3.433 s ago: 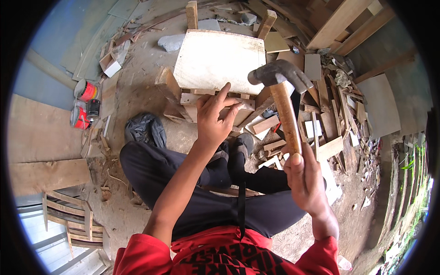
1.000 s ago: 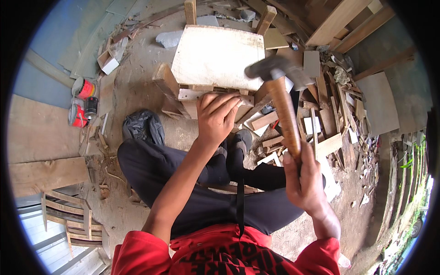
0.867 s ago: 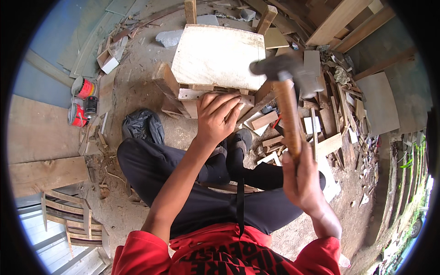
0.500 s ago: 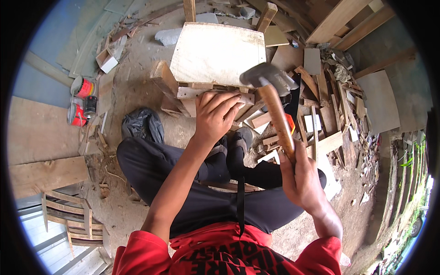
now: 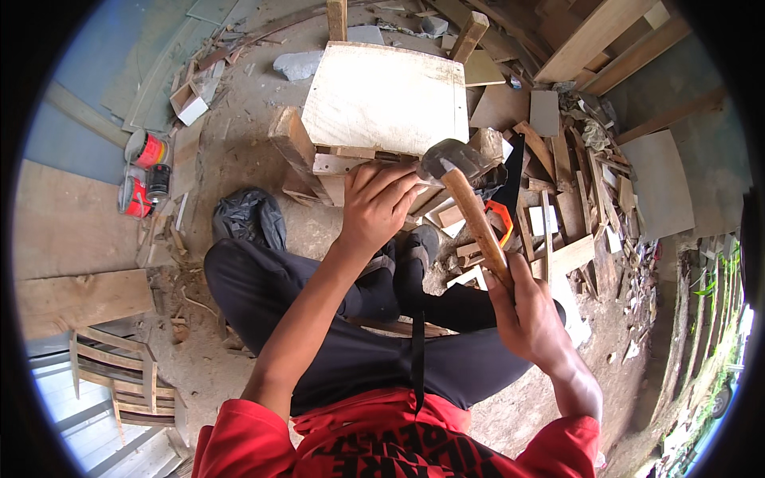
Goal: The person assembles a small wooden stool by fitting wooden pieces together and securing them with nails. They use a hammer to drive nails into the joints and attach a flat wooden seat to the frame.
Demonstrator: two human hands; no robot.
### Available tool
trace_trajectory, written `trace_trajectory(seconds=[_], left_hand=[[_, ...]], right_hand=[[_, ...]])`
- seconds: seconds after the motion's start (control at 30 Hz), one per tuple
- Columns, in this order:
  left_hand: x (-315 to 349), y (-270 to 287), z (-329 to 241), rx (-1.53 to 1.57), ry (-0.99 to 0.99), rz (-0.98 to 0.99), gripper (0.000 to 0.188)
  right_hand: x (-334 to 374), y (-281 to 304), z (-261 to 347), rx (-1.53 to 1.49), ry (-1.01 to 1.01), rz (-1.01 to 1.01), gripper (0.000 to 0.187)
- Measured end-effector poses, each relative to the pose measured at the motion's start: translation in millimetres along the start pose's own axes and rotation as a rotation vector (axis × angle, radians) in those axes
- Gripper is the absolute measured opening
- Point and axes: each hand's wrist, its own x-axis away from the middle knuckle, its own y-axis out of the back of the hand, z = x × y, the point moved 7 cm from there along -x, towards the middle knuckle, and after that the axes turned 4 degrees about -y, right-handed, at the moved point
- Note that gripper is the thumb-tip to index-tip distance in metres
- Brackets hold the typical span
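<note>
My right hand [image 5: 530, 315] grips the lower end of a wooden-handled hammer [image 5: 478, 223]. Its grey steel head [image 5: 454, 158] hangs level with the near edge of a pale plywood board [image 5: 386, 95], just right of my left hand's fingers. My left hand [image 5: 374, 209] is pressed against the wooden block [image 5: 339, 163] under that board's near edge, fingers curled. Whether it pinches a nail is hidden. My dark-trousered legs [image 5: 319, 303] are folded beneath both arms.
A hand saw with an orange handle [image 5: 504, 199] lies right of the hammer among wood offcuts [image 5: 574, 199]. Two red paint cans [image 5: 143, 167] stand at the left. A black bag [image 5: 247, 219] lies by my knee. A slatted wooden frame [image 5: 119, 378] sits lower left.
The hammer has swung up and down between frames. Its head is now lower and nearer the board's edge and my left fingers. My left hand has stayed on the block.
</note>
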Motion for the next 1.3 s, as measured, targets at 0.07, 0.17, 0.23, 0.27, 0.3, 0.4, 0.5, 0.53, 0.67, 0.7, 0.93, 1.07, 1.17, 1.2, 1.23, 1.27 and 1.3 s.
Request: trace_trajectory(seconds=[0.07, 0.17, 0.23, 0.27, 0.3, 0.4, 0.5, 0.53, 0.67, 0.7, 0.93, 1.07, 1.17, 1.2, 1.23, 1.27, 1.3], left_hand=[[-4, 1, 0, 0.014, -0.016, -0.017, 0.028], [-1, -1, -2, 0.012, -0.007, -0.002, 0.029], [0, -5, 1, 0.015, 0.007, 0.014, 0.025], [1, -4, 2, 0.008, 0.006, 0.016, 0.025], [2, -3, 2, 0.001, 0.008, 0.021, 0.024], [-2, -1, 2, 0.001, 0.032, 0.063, 0.027], [-7, -1, -1, -0.017, 0.050, 0.127, 0.028], [-7, -1, 0, -0.021, 0.045, 0.134, 0.028], [-5, 1, 0, -0.045, 0.031, 0.148, 0.027], [-4, 2, -1, -0.049, 0.035, 0.149, 0.027], [-8, 1, 1, 0.005, 0.030, 0.175, 0.038], [-13, 15, 9, -0.004, 0.038, 0.172, 0.046], [-18, 25, 17, -0.033, 0.115, 0.185, 0.051], [-19, 28, 22, -0.049, 0.149, 0.202, 0.052], [-12, 23, 25, -0.097, 0.100, 0.222, 0.052], [-7, 23, 25, -0.120, 0.076, 0.208, 0.052], [-7, 22, 25, -0.142, 0.045, 0.187, 0.052]], right_hand=[[3, 3, 5, -0.049, 0.085, -0.083, 0.025], [4, 2, 7, -0.077, 0.113, -0.149, 0.025], [1, -3, 2, -0.029, 0.060, -0.119, 0.025], [-1, -5, 1, -0.005, 0.035, -0.103, 0.025], [-1, -2, 3, -0.015, 0.052, -0.120, 0.025], [-2, 5, 10, -0.047, 0.093, -0.166, 0.025], [4, 18, 16, -0.077, 0.247, -0.324, 0.028], [4, 15, 13, -0.065, 0.265, -0.334, 0.029], [-3, -6, -2, -0.037, 0.105, -0.132, 0.031], [-4, -5, -4, 0.004, 0.028, -0.086, 0.029], [1, -7, 1, -0.089, 0.141, -0.180, 0.026], [-8, -20, -10, -0.047, 0.077, -0.084, 0.027], [-2, -7, 4, -0.080, 0.141, -0.146, 0.024], [0, -3, 12, -0.085, 0.158, -0.159, 0.024], [4, 3, 21, -0.102, 0.230, -0.238, 0.027], [8, 3, 19, -0.126, 0.209, -0.254, 0.031], [9, 1, 14, -0.157, 0.281, -0.305, 0.031]])
